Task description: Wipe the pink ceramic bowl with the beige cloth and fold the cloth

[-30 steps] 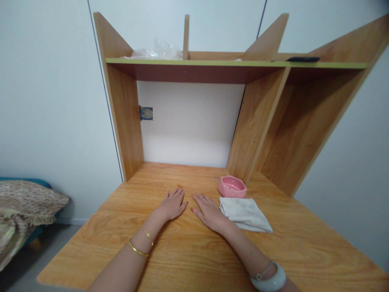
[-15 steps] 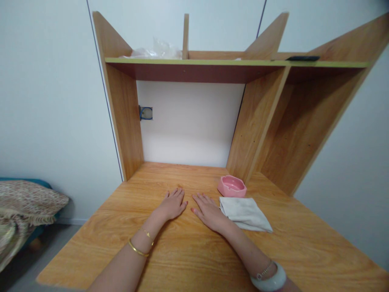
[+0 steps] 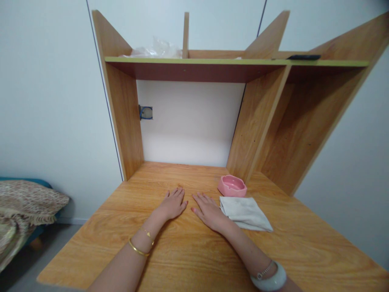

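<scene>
Both hands rest palm down on the wooden desk (image 3: 188, 251). My left hand (image 3: 173, 204) lies flat left of the middle, holding nothing, its thumb pointing toward the other hand. My right hand (image 3: 208, 211) is also flat and empty, a small gap away from the left one. Just right of it lies a folded pale grey cloth (image 3: 246, 214), close to the wrist. Behind the cloth stands a pink angular ashtray (image 3: 232, 186), near the foot of the upright divider.
A wooden hutch rises behind the desk, its shelf (image 3: 212, 61) carrying a clear plastic bag (image 3: 158, 49) and a black object (image 3: 304, 57). An open socket box (image 3: 146, 112) shows on the back wall. At far left, a patterned cover (image 3: 30, 200) drapes over blue furniture.
</scene>
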Tool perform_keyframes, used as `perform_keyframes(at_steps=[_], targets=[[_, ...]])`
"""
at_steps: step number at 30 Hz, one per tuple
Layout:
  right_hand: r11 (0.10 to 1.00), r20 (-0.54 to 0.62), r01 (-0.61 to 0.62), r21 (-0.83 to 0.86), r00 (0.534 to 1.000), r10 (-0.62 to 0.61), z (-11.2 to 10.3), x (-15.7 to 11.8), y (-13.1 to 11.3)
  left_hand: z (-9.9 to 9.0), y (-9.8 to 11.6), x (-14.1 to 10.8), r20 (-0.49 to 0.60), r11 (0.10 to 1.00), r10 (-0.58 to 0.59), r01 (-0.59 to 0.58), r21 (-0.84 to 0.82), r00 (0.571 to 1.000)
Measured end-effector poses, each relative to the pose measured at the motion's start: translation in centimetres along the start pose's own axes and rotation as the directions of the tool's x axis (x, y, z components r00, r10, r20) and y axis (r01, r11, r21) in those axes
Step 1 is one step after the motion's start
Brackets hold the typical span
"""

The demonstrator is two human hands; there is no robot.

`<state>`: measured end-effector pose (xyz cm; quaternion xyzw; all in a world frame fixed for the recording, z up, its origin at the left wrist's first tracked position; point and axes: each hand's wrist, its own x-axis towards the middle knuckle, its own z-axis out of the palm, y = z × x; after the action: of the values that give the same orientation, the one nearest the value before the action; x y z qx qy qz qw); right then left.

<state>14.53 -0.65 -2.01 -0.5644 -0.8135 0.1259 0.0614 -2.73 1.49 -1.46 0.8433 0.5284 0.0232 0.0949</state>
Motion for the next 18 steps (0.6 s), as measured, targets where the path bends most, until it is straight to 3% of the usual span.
perform_keyframes(at_steps=[18], targets=[[1.0, -0.002, 0.0, -0.011, 1.0, 0.0, -0.11, -0.05, -0.04, 0.25, -0.14, 0.17, -0.009, 1.0, -0.003, 0.003, 0.003, 1.0]])
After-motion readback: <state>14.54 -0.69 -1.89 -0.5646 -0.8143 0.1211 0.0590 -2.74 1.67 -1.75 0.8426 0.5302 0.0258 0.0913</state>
